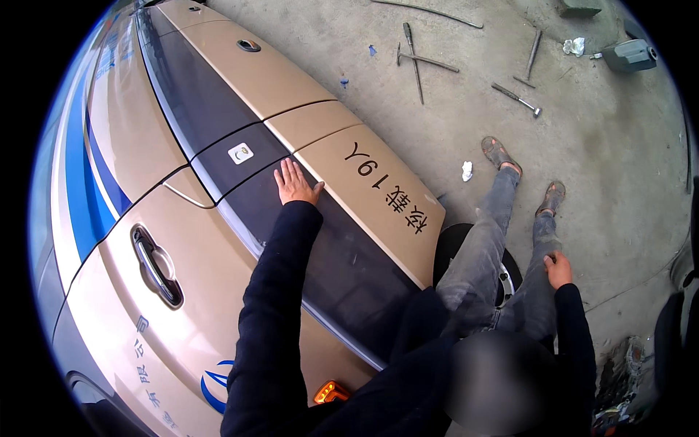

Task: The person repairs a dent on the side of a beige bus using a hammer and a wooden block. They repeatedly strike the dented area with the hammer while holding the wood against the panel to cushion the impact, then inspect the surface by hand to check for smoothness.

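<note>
My left hand lies flat, fingers spread, on the dark grey band along the side of a beige van. Just beyond its fingertips are a panel seam and the small fuel flap with a white sticker. My right hand hangs beside my right thigh, away from the van. Its fingers are loosely curled, and nothing shows in them. Between my left hand and the wheel is the van's beige lower panel with black lettering.
On the concrete floor lie a hammer, another hammer, a long bar crossed by a third hammer, and a curved rod. A grey container stands far right. Crumpled white paper lies near my feet.
</note>
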A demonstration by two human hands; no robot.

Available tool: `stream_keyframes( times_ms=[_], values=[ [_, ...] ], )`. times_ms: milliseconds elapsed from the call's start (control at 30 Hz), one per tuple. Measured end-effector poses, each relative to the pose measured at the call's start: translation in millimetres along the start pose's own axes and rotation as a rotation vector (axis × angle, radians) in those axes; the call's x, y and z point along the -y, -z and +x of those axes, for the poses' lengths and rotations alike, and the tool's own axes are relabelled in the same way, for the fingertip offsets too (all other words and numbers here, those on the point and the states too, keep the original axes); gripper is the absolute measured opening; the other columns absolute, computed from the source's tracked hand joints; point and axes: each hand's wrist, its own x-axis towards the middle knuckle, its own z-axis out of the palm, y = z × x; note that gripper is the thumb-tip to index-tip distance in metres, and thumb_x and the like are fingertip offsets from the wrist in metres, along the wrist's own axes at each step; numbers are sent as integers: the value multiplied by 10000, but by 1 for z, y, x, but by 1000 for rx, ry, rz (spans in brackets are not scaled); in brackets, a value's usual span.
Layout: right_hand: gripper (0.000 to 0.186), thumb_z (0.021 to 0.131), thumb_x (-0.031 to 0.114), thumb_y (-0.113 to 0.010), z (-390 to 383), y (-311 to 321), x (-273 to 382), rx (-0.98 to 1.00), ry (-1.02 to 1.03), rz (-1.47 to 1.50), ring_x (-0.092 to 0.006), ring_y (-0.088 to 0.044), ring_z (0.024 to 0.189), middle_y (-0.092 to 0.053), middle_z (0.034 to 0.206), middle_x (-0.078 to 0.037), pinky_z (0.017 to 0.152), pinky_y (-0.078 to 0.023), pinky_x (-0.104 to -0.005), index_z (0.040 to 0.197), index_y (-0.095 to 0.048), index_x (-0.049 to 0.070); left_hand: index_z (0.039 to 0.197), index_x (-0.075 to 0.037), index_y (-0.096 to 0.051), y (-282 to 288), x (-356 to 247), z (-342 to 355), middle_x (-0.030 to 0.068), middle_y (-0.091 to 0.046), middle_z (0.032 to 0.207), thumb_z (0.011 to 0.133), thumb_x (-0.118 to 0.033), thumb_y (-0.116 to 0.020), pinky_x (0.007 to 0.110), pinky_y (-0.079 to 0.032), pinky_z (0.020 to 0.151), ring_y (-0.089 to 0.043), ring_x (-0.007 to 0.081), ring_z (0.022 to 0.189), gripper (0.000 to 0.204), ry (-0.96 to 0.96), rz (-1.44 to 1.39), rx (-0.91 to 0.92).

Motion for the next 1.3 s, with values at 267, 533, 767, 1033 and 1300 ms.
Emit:
stream_keyframes(
  times_ms=[267, 533, 767, 1033, 1300],
  values=[
    [245, 926, 206, -640, 35, -2, 14, -46, 86, 28, -348, -686, 835, -709, 887, -199, 767, -515, -424, 1030, -667, -15, 1545, 25, -260, 16, -17, -89, 185, -206, 1635, 901, -733, -413, 478, -60, 1238, -100, 305, 1538, 1006, -223, -65, 121],
    [222, 925, 193, -637, 39, 9, 6, -72, 99, 194, -269, -668, 702, -678, 787, -149, 694, -519, -382, 1002, -662, -14, 1528, 33, -301, 20, -18, -135, 185, -244, 1622, 914, -703, -435, 485, -106, 1230, -158, 304, 1528, 967, -404, -129, 106],
    [218, 924, 193, -639, 41, -1, -53, -160, 125, -32, -258, -652, 673, -676, 785, -147, 667, -507, -382, 1000, -660, -10, 1550, 5, -260, 16, 32, -51, 139, -216, 1643, 946, -665, -422, 462, -84, 1235, -127, 258, 1537, 917, -115, -41, 83],
    [218, 932, 165, -633, 41, 13, -42, -69, 42, 111, -199, -622, 627, -669, 769, -125, 628, -494, -353, 997, -645, -42, 1546, 19, -265, 23, -14, -84, 180, -193, 1640, 916, -711, -415, 501, -58, 1232, -100, 304, 1538, 976, -187, -53, 131],
    [199, 934, 150, -632, 59, 10, 1, -27, 179, 100, -188, -613, 635, -658, 777, -113, 628, -494, -352, 989, -642, -41, 1500, 67, -330, 37, -46, -194, 222, -250, 1609, 954, -620, -437, 495, -99, 1229, -153, 331, 1526, 884, -376, -299, 138]
  ],
)
